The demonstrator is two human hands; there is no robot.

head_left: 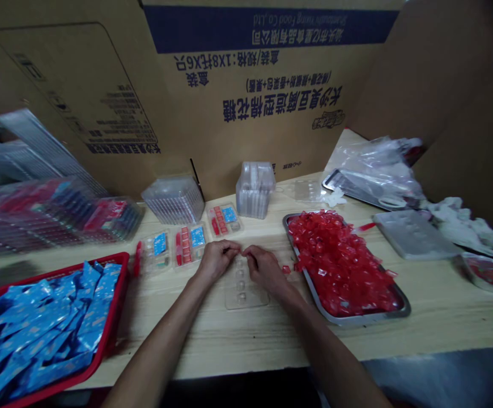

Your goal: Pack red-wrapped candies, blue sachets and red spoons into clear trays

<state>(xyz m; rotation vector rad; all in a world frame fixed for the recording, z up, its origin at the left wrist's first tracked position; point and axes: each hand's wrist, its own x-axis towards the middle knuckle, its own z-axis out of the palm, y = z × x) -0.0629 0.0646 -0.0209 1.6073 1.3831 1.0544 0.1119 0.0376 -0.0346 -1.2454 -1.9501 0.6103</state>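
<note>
A clear plastic tray (255, 297) with a column of small round hollows lies flat on the table in front of me. Both hands meet over its far end. My left hand (217, 260) has its fingers pinched together there, and what is between them is hidden. Close beside it, the thumb and fingertips of my right hand (266, 267) are also pressed together on something too small to make out. One red piece (286, 270) sits on the table near my right hand. To the right, a metal tray (314, 294) holds a heap of red translucent pieces (340, 260).
Left stands a red basket (121, 283) of blue packets (55, 323). Several filled clear trays (190, 243) lie beyond my left hand. Stacks of clear trays (174, 201) stand before a large cardboard box (212, 130). A grey tray (416, 232) and plastic bags (374, 170) are far right.
</note>
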